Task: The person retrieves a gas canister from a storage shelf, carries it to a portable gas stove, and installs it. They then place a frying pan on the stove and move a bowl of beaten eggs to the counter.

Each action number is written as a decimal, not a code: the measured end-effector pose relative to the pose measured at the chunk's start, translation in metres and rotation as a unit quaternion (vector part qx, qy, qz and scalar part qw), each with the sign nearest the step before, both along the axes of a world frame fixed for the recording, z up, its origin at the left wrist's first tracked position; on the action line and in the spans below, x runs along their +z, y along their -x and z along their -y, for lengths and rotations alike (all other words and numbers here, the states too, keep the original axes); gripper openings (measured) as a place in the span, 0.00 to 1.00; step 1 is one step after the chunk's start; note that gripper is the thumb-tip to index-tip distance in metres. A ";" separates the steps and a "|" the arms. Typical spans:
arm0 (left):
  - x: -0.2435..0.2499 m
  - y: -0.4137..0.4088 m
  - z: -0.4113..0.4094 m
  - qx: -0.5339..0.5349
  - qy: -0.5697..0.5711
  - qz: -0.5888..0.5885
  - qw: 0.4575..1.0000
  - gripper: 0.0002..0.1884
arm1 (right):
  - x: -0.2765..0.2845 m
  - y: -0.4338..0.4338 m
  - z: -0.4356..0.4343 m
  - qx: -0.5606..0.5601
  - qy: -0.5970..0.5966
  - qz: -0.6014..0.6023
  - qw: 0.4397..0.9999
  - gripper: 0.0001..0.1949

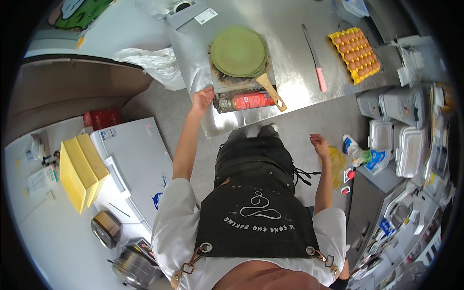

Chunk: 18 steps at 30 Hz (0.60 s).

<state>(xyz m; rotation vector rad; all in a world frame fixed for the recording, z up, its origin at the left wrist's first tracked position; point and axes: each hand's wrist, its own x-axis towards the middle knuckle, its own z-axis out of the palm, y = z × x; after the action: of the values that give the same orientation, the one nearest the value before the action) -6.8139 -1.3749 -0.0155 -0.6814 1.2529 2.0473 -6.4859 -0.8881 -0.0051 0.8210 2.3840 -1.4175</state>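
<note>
My left hand [203,100] is at the left end of a portable gas stove [222,102], fingers bent by its side; whether they touch it is unclear. A red gas canister [253,100] lies in the stove's front compartment. On the burner sits a green flat pan [239,52], its wooden handle [271,92] slanting toward me over the canister. My right hand [320,145] hangs free beside my body above the floor, holding nothing, its fingers loosely curled. A long knife [314,50] with a pink handle rests on the steel table [290,47], right of the pan.
A yellow tray of brown eggs [357,54] stands on the table's right. A plastic bag [156,67] hangs off the left edge. Lidded bins [404,105] and an oil jug [336,166] are at right. Yellow crates [82,170] sit on a white chest freezer [132,145] at left.
</note>
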 end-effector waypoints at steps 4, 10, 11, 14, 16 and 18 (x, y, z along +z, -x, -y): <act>-0.003 -0.015 -0.013 0.036 -0.002 -0.022 0.999 0.29 | -0.003 0.058 -0.052 0.049 0.007 -0.032 0.998 0.12; 0.009 -0.061 -0.038 0.158 0.031 -0.088 0.983 0.27 | -0.006 0.123 -0.118 0.140 0.045 -0.078 0.986 0.11; 0.006 -0.076 -0.031 0.213 0.066 -0.094 0.970 0.26 | -0.001 0.131 -0.125 0.161 0.054 -0.092 0.981 0.11; 0.002 -0.123 -0.029 0.346 0.144 -0.088 0.923 0.25 | 0.026 0.153 -0.142 0.168 0.046 -0.063 0.983 0.11; 0.007 -0.154 -0.043 0.393 0.165 -0.058 0.903 0.24 | 0.023 0.159 -0.158 0.170 0.037 -0.079 0.982 0.10; -0.002 -0.196 -0.047 0.419 0.167 -0.046 0.891 0.21 | 0.023 0.175 -0.156 0.177 0.055 -0.101 0.978 0.10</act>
<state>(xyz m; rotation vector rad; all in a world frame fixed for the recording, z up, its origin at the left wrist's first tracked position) -6.6175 -1.3275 -0.0173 -1.5118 1.5547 2.5626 -6.6607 -0.7320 0.0178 0.2165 2.4125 -1.5220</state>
